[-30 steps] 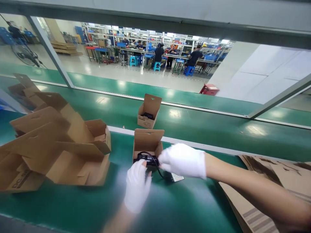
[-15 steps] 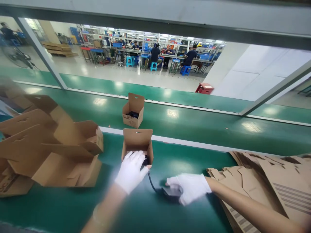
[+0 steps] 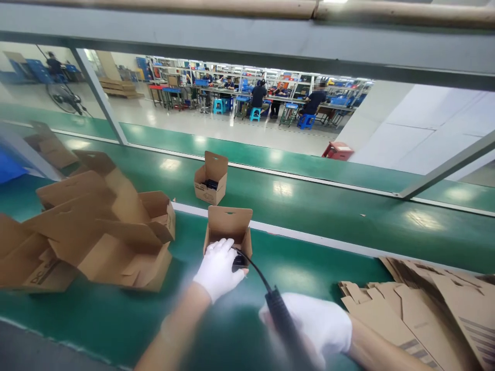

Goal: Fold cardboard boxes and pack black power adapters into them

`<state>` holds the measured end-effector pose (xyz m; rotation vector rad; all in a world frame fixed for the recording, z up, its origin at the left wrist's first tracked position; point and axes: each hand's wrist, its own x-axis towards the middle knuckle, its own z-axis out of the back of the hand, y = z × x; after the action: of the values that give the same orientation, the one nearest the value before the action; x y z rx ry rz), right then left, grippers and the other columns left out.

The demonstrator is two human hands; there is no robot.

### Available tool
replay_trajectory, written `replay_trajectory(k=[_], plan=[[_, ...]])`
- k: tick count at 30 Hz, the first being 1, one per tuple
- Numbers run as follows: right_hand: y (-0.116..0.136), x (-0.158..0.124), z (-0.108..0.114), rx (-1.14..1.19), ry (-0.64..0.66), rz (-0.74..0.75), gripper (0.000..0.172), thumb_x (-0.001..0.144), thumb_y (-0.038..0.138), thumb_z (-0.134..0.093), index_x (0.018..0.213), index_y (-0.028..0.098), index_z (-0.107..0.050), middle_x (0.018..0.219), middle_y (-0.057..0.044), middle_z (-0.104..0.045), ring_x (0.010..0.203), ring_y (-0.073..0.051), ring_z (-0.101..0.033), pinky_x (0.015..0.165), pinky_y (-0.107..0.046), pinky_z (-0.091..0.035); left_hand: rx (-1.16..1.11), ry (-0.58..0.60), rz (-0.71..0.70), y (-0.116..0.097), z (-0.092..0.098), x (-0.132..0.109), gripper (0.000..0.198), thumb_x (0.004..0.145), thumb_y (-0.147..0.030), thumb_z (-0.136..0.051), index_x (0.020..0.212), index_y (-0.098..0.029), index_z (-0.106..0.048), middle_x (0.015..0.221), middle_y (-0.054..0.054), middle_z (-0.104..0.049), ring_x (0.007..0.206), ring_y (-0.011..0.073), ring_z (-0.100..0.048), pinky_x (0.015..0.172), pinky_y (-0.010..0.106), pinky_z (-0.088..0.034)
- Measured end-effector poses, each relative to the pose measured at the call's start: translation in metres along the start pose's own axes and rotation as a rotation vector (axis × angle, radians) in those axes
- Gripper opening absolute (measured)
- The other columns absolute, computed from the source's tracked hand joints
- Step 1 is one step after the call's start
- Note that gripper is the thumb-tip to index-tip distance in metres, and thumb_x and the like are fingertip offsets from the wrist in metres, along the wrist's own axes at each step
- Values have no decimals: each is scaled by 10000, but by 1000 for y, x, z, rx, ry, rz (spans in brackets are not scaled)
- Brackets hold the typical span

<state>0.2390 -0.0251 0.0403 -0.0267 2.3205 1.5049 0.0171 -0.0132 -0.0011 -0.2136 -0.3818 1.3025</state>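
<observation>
In the head view, my left hand [image 3: 219,269], in a white glove, reaches into an open cardboard box [image 3: 230,219]. Its fingers lie inside over black contents [image 3: 240,259], and the thumb is at the front rim. A thin black cable [image 3: 257,269] runs from the box to a long, blurred black device [image 3: 284,319] with a ribbed end. My right hand [image 3: 319,324], also gloved in white, is closed around this device to the right of the box. Its fingertips are partly hidden and smeared by motion.
Behind stands another open box [image 3: 211,191] with black contents. Several open boxes [image 3: 127,257] crowd the left. Flattened cardboard [image 3: 410,314] is stacked at right on the green work surface [image 3: 185,314]. A metal frame post [image 3: 98,98] rises beyond, with people seated far off.
My right hand has raised the black device and tilted it, lifting the cable off the surface. My left hand stays at the box. The whole view has shifted slightly.
</observation>
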Motion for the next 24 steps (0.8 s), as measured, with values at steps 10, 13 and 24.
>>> replay_trajectory(k=[10, 13, 24], plan=[[60, 75, 17, -173, -1007, 512, 446, 769, 455, -673, 1047, 150, -506, 829, -33, -612, 505, -96, -525, 460, -214, -437, -47, 13, 50, -3, 6, 5, 374, 711, -383, -642, 1012, -161, -643, 1140, 131, -599, 1041, 320, -550, 835, 466, -480], [44, 94, 35, -474, -1246, 522, 392, 776, 411, -638, 1058, 174, -503, 879, -53, -646, 663, -183, -623, 604, -305, -525, -53, 7, 64, -2, 5, 5, 402, 717, -373, -633, 1057, -158, -625, 1194, 147, -570, 1052, 326, -547, 843, 471, -479], [78, 120, 19, -1972, -797, -338, 215, 879, 70, -374, 997, 117, -547, 849, -140, -626, 747, -263, -643, 621, -353, -491, -112, -41, 94, -5, -1, 2, 297, 835, -326, -486, 1045, -164, -621, 1007, 123, -640, 959, 304, -568, 813, 466, -472]])
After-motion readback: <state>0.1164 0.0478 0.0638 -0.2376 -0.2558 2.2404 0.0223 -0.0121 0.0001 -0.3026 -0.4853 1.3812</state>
